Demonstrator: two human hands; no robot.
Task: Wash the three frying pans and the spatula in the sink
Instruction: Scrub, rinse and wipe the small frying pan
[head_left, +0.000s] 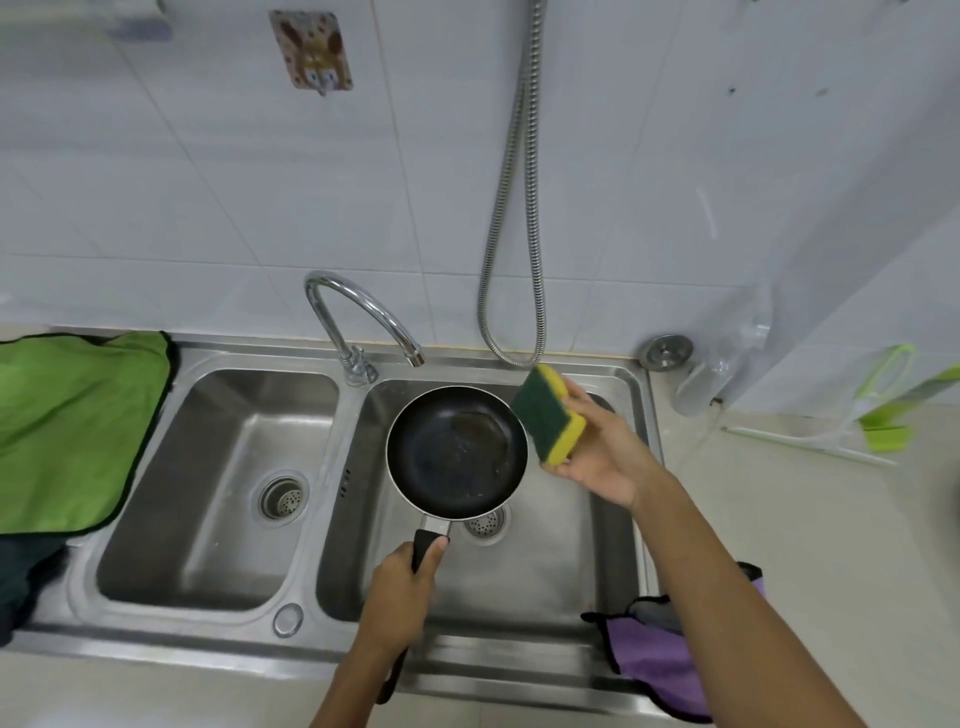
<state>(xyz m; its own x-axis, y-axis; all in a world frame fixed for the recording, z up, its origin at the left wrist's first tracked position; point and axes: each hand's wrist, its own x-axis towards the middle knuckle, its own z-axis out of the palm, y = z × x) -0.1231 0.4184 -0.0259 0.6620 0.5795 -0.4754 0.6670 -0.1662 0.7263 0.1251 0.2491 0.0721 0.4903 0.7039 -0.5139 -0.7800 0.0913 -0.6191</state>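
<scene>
A small black frying pan (457, 452) is held level over the right basin of the steel double sink (618, 525). My left hand (400, 592) grips its black handle from below the pan. My right hand (597, 457) holds a yellow sponge with a green scouring face (545, 415) just to the right of the pan's rim, the green side turned toward the pan. The pan's inside looks wet with a brownish smear near the far side. No other pans and no spatula are in view.
A chrome tap (363, 317) curves over the divider, spout above the pan's far edge. A metal hose (514, 234) hangs on the tiled wall. A green cloth (72, 431) lies left of the sink, a purple cloth (654, 660) at its front right corner.
</scene>
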